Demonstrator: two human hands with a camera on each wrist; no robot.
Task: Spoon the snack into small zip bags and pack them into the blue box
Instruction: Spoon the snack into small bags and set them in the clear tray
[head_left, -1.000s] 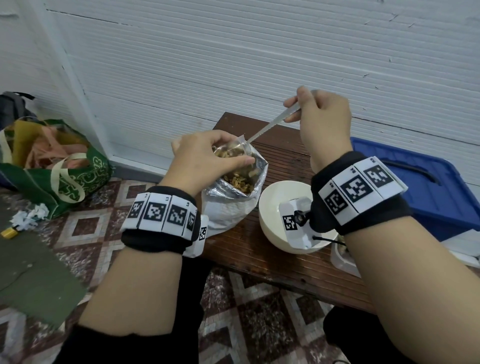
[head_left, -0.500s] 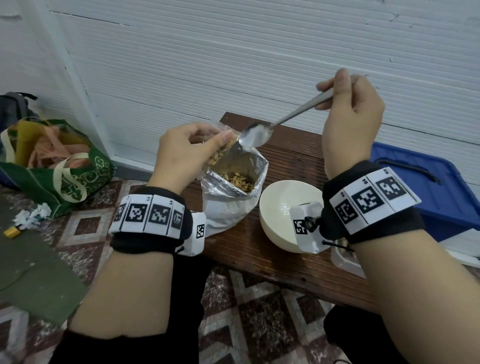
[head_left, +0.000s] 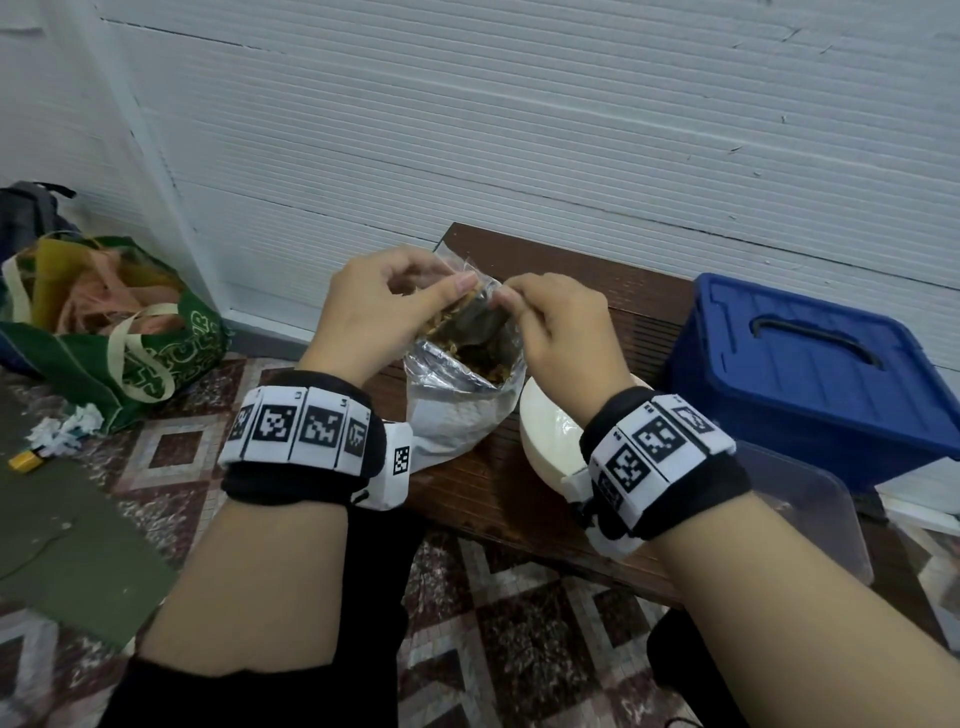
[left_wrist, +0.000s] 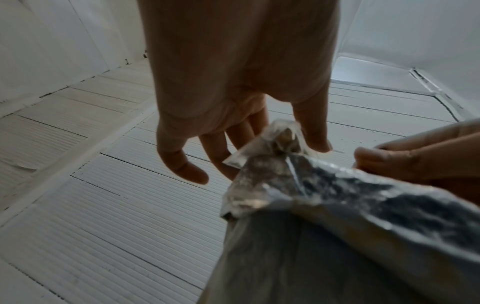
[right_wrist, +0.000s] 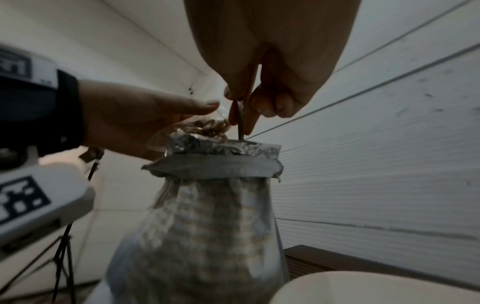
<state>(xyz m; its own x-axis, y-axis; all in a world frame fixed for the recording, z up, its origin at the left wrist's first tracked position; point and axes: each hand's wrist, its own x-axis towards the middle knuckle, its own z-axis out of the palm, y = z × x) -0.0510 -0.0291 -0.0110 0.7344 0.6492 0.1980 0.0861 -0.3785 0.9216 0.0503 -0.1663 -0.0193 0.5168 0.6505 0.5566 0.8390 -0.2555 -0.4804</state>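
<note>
Since the earlier frame, the right hand (head_left: 558, 332) has been lowered to the foil bag (head_left: 462, 400) on the counter (head_left: 613, 291), its grip pinching the spoon (right_wrist: 240, 121) held down into the mouth. The small zip bag (right_wrist: 205, 125) of snack is pinched by the left hand (head_left: 379, 312) just above it. The blue box (head_left: 810, 374) stands closed at the right.

Right hand (right_wrist: 262, 86) pinching a spoon handle (right_wrist: 240, 121) over the foil bag (right_wrist: 207, 216) — snack-filled zip bag (right_wrist: 207, 125) beside.
</note>
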